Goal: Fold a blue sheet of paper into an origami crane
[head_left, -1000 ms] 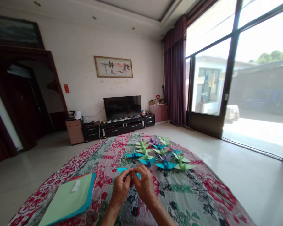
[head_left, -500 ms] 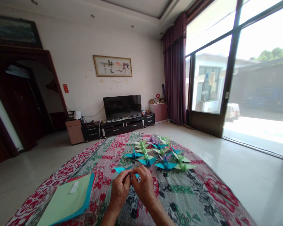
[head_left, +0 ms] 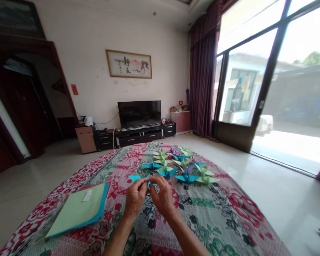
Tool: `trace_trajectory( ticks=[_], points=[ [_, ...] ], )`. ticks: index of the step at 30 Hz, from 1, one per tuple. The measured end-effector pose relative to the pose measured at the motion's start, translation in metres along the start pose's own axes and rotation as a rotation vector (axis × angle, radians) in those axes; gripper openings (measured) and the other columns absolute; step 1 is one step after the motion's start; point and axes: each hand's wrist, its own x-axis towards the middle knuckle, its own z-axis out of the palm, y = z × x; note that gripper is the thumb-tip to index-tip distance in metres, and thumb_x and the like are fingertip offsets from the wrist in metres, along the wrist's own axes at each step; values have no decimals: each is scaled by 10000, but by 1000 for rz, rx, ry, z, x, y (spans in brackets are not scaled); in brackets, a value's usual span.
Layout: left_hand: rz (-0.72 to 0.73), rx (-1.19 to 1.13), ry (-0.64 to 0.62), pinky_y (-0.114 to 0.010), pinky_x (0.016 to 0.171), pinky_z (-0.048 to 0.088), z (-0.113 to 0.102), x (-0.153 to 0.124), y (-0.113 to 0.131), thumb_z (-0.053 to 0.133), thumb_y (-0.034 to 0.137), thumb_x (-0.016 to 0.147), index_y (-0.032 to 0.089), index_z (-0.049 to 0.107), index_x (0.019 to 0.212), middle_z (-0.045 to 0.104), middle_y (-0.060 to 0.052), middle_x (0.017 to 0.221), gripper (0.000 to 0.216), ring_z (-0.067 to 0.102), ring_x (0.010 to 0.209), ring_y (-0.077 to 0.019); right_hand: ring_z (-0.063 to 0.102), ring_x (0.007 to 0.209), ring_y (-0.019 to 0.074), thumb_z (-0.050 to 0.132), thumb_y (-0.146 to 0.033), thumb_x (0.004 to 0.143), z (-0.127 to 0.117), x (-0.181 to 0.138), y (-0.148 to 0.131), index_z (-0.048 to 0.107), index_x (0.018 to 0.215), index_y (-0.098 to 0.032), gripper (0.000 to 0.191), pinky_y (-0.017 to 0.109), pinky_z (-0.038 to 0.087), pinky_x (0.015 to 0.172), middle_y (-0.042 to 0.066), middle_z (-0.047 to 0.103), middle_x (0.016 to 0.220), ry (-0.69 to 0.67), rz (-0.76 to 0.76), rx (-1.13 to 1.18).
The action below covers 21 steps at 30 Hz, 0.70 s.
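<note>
Close together over the table, my left hand (head_left: 136, 195) and my right hand (head_left: 162, 195) pinch a small piece of folded blue paper (head_left: 150, 184) between their fingertips. The fingers hide most of it, so its full shape cannot be made out. Blue pointed paper (head_left: 134, 177) also shows just beyond my left fingers; whether it belongs to the held piece is unclear. Past my hands stand several folded paper cranes, among them a blue crane (head_left: 187, 176), another blue crane (head_left: 167, 172), a green crane (head_left: 207, 176) and a purple crane (head_left: 174, 151).
A stack of coloured paper sheets (head_left: 76, 209), green on top with blue and red edges, lies at left with a small white slip (head_left: 87, 196) on it. The patterned tablecloth (head_left: 208, 217) covers the rounded table. A television (head_left: 139, 114) stands beyond, with glass doors at right.
The view has tilted down slightly, so the room sits higher in the picture. My hands stay pinched together on the blue paper, with the fingers slightly shifted.
</note>
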Motion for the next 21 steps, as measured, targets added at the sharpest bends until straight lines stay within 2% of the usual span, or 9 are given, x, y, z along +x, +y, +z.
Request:
trace_trajectory(
  ticks=[3,8,21],
  points=[
    [-13,-5,0,-252,557,505,0,0,1,513,392,748,140,670,904,686,-56,727,336,629,637,-173,566,778,157,491,-89,739,2,0,3,623,837,-196,197,259,429,708,32,616,801,28,-9,3],
    [-47,-26,-6,-249,528,500,0,0,0,510,392,755,140,655,903,636,-23,570,327,626,602,-175,567,778,160,473,-89,749,2,0,4,623,845,-196,208,264,435,711,37,611,799,49,-11,6],
    [-27,-21,10,-232,480,484,-1,3,-3,516,350,744,137,676,899,621,-17,531,308,613,551,-165,555,785,159,476,-112,784,4,-4,-1,663,923,-235,263,273,425,709,33,604,801,-18,-40,-41]
  ],
)
